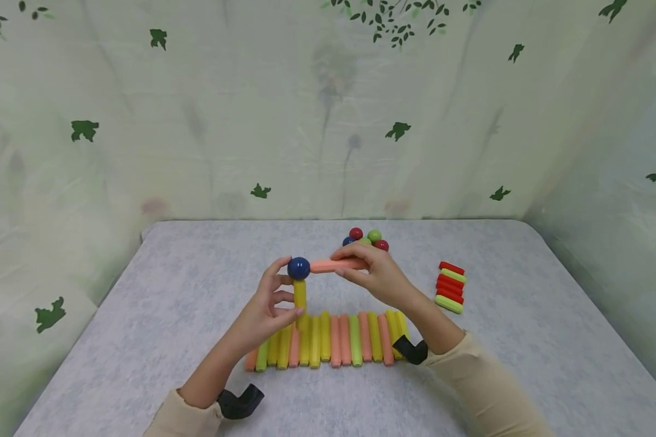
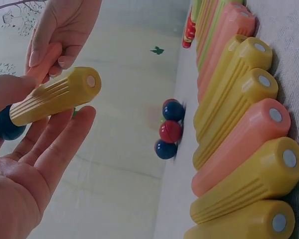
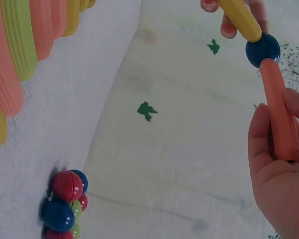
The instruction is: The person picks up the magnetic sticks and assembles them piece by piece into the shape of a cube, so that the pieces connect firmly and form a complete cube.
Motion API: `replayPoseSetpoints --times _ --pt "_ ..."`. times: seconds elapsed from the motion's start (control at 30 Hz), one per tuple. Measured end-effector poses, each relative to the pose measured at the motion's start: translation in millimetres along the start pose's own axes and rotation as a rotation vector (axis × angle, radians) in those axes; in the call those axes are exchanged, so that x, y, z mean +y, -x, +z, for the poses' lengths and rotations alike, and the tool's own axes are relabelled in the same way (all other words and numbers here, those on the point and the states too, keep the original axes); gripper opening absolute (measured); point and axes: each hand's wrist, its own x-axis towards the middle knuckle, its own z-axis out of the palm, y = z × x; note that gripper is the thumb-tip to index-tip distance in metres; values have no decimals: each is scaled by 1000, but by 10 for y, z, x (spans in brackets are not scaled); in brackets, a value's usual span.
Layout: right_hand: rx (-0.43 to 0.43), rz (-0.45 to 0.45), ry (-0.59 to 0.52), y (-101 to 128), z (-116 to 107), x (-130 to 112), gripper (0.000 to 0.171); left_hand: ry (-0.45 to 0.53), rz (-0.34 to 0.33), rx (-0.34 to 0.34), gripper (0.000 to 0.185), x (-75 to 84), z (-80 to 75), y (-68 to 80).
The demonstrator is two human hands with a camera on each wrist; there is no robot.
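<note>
Nearest on the grey table (image 1: 158, 340) lies a row of yellow, orange and green sticks (image 1: 333, 340), side by side. Just above its left part the left hand (image 1: 262, 312) pinches a yellow stick (image 1: 300, 295) upright between thumb and fingers, and a dark blue ball (image 1: 298, 267) sits on its top end. The right hand (image 1: 374, 276) grips an orange stick (image 1: 333, 265) horizontal, its left tip touching the ball. To join well, I think the left hand should keep the yellow stick steady while the orange tip meets the ball squarely. Farther right is a stack of red and green sticks (image 1: 451, 285); a cluster of balls (image 1: 367, 238) lies beyond the hands
</note>
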Motion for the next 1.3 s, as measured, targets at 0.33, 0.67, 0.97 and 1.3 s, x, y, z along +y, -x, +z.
replayPoseSetpoints --times 0.33,0.67,0.97,1.3 --pt "-11 -10 -81 4 131 214 22 189 -63 73 59 74 64 -135" --pt "-7 40 -144 -24 119 281 24 199 -64 120 33 9 86 -228" --pt "99 248 78 -186 -162 869 25 223 -72 241 36 -38 -32 -247" --pt "-314 463 560 -448 -87 1237 41 249 -72 287 35 -31 -107 -227"
